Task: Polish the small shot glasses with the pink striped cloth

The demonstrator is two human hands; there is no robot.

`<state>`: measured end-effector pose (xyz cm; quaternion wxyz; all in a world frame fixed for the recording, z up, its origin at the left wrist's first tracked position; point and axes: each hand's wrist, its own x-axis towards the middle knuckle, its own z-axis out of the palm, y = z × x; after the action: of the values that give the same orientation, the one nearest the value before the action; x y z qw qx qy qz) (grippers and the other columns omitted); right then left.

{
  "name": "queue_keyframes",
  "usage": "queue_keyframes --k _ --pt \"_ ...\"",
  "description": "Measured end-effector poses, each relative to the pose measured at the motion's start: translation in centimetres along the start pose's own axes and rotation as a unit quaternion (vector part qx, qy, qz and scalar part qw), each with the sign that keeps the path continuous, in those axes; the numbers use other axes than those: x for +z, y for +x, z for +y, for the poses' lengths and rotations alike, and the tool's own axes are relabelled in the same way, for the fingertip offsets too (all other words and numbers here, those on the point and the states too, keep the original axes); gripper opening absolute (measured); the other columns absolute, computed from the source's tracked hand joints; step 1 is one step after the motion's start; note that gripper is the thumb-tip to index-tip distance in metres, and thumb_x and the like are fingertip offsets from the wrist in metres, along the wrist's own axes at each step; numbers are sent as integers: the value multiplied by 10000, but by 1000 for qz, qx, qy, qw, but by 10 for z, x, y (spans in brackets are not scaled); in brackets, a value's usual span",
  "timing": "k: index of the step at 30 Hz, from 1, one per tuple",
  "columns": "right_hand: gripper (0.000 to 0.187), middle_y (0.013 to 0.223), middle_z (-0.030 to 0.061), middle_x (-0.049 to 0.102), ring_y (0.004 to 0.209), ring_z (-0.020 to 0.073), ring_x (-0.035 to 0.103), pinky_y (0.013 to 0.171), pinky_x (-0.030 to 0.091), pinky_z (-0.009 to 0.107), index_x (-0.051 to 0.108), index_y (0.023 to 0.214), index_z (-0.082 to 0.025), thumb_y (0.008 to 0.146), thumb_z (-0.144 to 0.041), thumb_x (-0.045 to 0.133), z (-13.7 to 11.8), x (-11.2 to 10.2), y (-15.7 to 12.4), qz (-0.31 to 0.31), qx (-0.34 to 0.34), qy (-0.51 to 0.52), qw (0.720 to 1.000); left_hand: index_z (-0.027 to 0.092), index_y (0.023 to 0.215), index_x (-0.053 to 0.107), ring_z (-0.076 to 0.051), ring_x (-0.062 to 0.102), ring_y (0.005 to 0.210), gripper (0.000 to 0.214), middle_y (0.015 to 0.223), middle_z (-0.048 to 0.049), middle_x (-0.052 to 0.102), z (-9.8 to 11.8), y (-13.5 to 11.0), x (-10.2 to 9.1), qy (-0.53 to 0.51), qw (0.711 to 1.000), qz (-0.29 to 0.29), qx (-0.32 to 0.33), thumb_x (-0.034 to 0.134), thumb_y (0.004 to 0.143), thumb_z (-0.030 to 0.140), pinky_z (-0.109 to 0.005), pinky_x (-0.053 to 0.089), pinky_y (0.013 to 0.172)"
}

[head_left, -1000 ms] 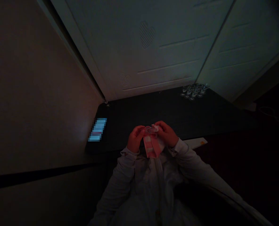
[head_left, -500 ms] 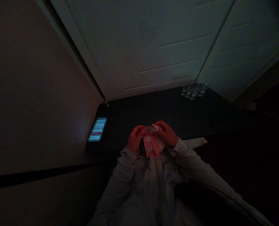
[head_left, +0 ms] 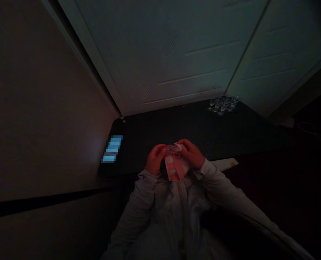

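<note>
Nothing has shifted since the earlier frames: both hands and the piece they hold sit in the same place, and only the light on the far door [head_left: 193,61] has dimmed a little.

The scene is very dark and detail is poor. The left hand [head_left: 155,159] and right hand [head_left: 192,154] are raised close together over the near edge of the dark table [head_left: 204,126], fingers curled. Each pinches the upper end of a pink-and-white striped piece [head_left: 173,169], which hangs down between them toward the person's chest. Whether it is paper or cloth cannot be told. A small pale bit [head_left: 178,147] shows at its top between the fingertips; its nature is unclear.

A lit screen [head_left: 112,148] lies at the table's left end, its face blurred out. A cluster of small clear glasses [head_left: 223,104] stands at the far right of the table; what they hold cannot be made out. A pale flat card [head_left: 227,164] lies at the near right edge, partly hidden behind the right sleeve [head_left: 225,195]. Both arms are cut off at the lower frame.
</note>
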<state>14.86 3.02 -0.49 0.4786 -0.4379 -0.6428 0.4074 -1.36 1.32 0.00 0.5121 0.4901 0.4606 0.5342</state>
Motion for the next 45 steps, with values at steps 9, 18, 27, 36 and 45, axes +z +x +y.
queue_keyframes --k 9,18,27,36,45 --pt "204 758 -8 544 705 139 498 652 394 256 530 833 -198 737 -377 514 0 -1 0 -3 2 7 1000 167 888 566 -113 558 724 231 853 -26 617 4 -1 2 1 1000 6 3 559 715 319 -238 442 663" --pt "183 757 -15 534 703 132 491 647 382 248 530 836 -201 737 -354 524 0 -1 0 -6 0 5 1000 168 891 562 -120 566 753 233 863 -30 618 4 -1 2 0 1000 4 -1 561 713 318 -242 446 676" --pt "201 768 -9 545 712 138 502 650 391 254 528 849 -201 734 -365 523 0 -1 0 -8 4 13 1000 168 888 563 -123 572 732 234 869 -34 625 5 -2 3 15 1000 10 7 560 711 322 -253 453 670" --pt "193 782 -7 559 725 145 509 658 393 258 538 854 -206 727 -350 526 3 -1 0 -2 -2 3 1000 176 883 564 -131 573 768 221 860 -29 622 4 -2 4 15 1000 3 13 556 716 320 -258 452 688" --pt "202 789 -8 552 738 145 508 677 392 261 535 848 -201 727 -362 524 1 -1 -1 -6 0 8 1000 174 882 559 -137 574 775 228 869 -34 622 5 -3 4 31 999 8 14 551 717 331 -262 449 691"
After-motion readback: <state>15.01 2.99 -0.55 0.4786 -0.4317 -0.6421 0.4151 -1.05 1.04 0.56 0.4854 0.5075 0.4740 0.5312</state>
